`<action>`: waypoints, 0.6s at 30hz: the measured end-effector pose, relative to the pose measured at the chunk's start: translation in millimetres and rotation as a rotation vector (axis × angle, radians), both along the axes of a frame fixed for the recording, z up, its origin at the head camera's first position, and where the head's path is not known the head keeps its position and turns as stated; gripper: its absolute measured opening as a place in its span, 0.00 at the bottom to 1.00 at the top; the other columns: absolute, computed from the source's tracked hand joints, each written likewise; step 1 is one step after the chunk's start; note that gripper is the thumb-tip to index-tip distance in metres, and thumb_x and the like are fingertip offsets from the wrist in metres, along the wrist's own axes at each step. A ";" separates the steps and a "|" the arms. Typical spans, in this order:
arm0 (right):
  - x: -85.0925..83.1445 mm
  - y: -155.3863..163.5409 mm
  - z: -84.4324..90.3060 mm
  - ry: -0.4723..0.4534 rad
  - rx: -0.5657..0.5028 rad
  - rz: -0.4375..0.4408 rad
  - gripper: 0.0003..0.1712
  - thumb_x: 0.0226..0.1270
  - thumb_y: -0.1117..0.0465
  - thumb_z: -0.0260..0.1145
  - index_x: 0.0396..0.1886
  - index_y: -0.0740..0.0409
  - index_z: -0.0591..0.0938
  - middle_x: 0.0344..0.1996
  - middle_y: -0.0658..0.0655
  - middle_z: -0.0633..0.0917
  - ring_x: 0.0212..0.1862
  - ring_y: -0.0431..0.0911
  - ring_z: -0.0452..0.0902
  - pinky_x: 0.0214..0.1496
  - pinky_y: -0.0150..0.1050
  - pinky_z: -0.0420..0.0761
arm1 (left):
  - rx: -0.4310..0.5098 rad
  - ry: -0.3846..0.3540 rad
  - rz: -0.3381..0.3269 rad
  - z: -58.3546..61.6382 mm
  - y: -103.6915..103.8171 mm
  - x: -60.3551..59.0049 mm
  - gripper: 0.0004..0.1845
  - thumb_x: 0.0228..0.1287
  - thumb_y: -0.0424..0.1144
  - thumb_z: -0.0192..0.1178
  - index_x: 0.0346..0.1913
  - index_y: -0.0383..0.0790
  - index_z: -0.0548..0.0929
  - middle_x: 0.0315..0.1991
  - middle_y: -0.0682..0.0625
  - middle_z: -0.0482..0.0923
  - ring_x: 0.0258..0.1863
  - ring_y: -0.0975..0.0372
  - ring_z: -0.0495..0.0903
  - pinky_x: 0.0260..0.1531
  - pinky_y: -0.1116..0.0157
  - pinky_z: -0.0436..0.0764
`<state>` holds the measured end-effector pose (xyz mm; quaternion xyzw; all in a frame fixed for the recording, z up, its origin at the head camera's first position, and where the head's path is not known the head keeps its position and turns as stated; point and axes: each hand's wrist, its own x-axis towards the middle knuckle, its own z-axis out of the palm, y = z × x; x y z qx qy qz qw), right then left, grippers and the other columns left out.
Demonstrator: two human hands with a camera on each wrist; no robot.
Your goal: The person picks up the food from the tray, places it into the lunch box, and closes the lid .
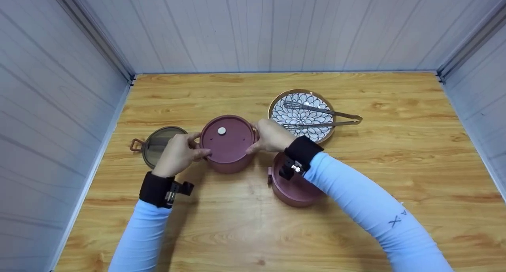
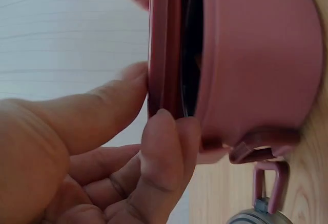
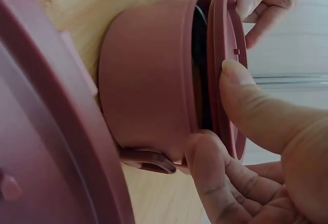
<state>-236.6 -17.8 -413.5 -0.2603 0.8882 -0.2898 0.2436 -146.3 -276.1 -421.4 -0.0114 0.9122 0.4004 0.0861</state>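
A round dark-red lid (image 1: 231, 147) with a white knob lies over a matching pot (image 1: 229, 168). Both wrist views show a gap between the lid (image 2: 160, 44) and the rim of the pot (image 3: 148, 75), so the lid is raised slightly. My left hand (image 1: 176, 152) pinches the lid's left edge, thumb on top and fingers underneath. On the opposite edge, my right hand (image 1: 272, 135) pinches it in the same way. The pot's contents are too dark to make out.
Under my right wrist stands a second dark-red round vessel (image 1: 294, 199), partly hidden. Beyond the right hand, metal tongs (image 1: 344, 115) lie across a patterned plate (image 1: 294, 94). A dark round dish-like piece (image 1: 150, 153) with a reddish handle sits left, partly behind my left hand.
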 end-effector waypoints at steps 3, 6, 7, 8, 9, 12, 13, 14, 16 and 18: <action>0.6 -2.2 -2.8 0.014 0.014 0.009 0.48 0.44 0.54 0.83 0.67 0.59 0.74 0.51 0.57 0.85 0.54 0.49 0.79 0.61 0.41 0.75 | -0.010 -0.014 -0.008 -2.0 -1.0 1.2 0.37 0.60 0.39 0.72 0.68 0.27 0.70 0.27 0.47 0.82 0.27 0.59 0.81 0.28 0.67 0.78; 0.7 -2.5 -3.9 0.014 0.025 0.009 0.46 0.44 0.54 0.83 0.65 0.59 0.76 0.49 0.56 0.85 0.53 0.49 0.79 0.60 0.41 0.76 | -0.013 -0.015 -0.015 -3.7 -0.6 0.8 0.38 0.58 0.39 0.73 0.68 0.26 0.69 0.26 0.48 0.82 0.27 0.59 0.81 0.28 0.68 0.78; 0.8 -2.8 -3.8 0.012 0.028 0.011 0.45 0.44 0.53 0.83 0.64 0.59 0.76 0.49 0.56 0.85 0.52 0.49 0.80 0.60 0.41 0.76 | -0.021 -0.010 -0.020 -4.2 -0.7 0.7 0.38 0.58 0.39 0.73 0.68 0.26 0.70 0.26 0.48 0.82 0.27 0.59 0.81 0.28 0.67 0.77; 0.9 -3.1 -3.9 0.011 0.030 0.013 0.44 0.45 0.53 0.83 0.63 0.59 0.77 0.48 0.55 0.85 0.52 0.49 0.80 0.59 0.41 0.77 | -0.026 -0.007 -0.023 -4.8 -0.9 0.6 0.38 0.58 0.40 0.73 0.68 0.25 0.70 0.26 0.48 0.82 0.27 0.59 0.81 0.28 0.67 0.77; 0.9 -3.5 -3.9 0.009 0.032 0.016 0.43 0.45 0.53 0.83 0.63 0.59 0.78 0.48 0.55 0.86 0.51 0.48 0.80 0.59 0.41 0.77 | -0.031 -0.002 -0.026 -5.3 -1.2 0.4 0.38 0.58 0.40 0.73 0.67 0.25 0.70 0.26 0.48 0.82 0.27 0.59 0.81 0.29 0.66 0.77; 0.8 -4.1 -4.1 0.020 0.036 0.035 0.38 0.46 0.53 0.82 0.59 0.59 0.80 0.45 0.54 0.86 0.48 0.48 0.81 0.56 0.40 0.78 | -0.051 0.012 -0.036 -6.8 -1.9 -0.1 0.39 0.58 0.41 0.73 0.67 0.24 0.69 0.26 0.49 0.82 0.27 0.60 0.80 0.30 0.65 0.76; 0.5 -4.1 -4.6 0.029 0.039 0.044 0.37 0.47 0.53 0.82 0.57 0.59 0.81 0.44 0.54 0.87 0.47 0.48 0.81 0.56 0.41 0.78 | -0.060 0.018 -0.039 -7.2 -1.7 -0.3 0.39 0.58 0.41 0.73 0.67 0.24 0.69 0.26 0.49 0.83 0.26 0.61 0.80 0.30 0.64 0.76; 0.2 -4.1 -5.2 0.036 0.040 0.048 0.35 0.47 0.54 0.82 0.56 0.59 0.82 0.43 0.54 0.87 0.46 0.48 0.81 0.55 0.41 0.79 | -0.066 0.021 -0.041 -7.5 -1.5 -0.5 0.40 0.57 0.41 0.73 0.67 0.24 0.69 0.26 0.49 0.83 0.26 0.62 0.79 0.30 0.64 0.76; -0.1 -3.9 -6.6 0.055 0.046 0.058 0.31 0.47 0.54 0.82 0.52 0.58 0.82 0.40 0.54 0.87 0.45 0.48 0.81 0.54 0.42 0.79 | -0.078 0.027 -0.046 -8.3 -0.6 -0.8 0.40 0.57 0.41 0.74 0.68 0.25 0.69 0.26 0.50 0.83 0.24 0.63 0.78 0.30 0.64 0.76; -0.5 -3.7 -8.1 0.074 0.053 0.068 0.30 0.48 0.54 0.82 0.50 0.58 0.83 0.39 0.54 0.87 0.43 0.48 0.81 0.53 0.43 0.79 | -0.104 0.036 -0.052 -8.5 0.9 -1.2 0.40 0.55 0.42 0.75 0.67 0.26 0.71 0.24 0.51 0.82 0.23 0.62 0.77 0.31 0.63 0.75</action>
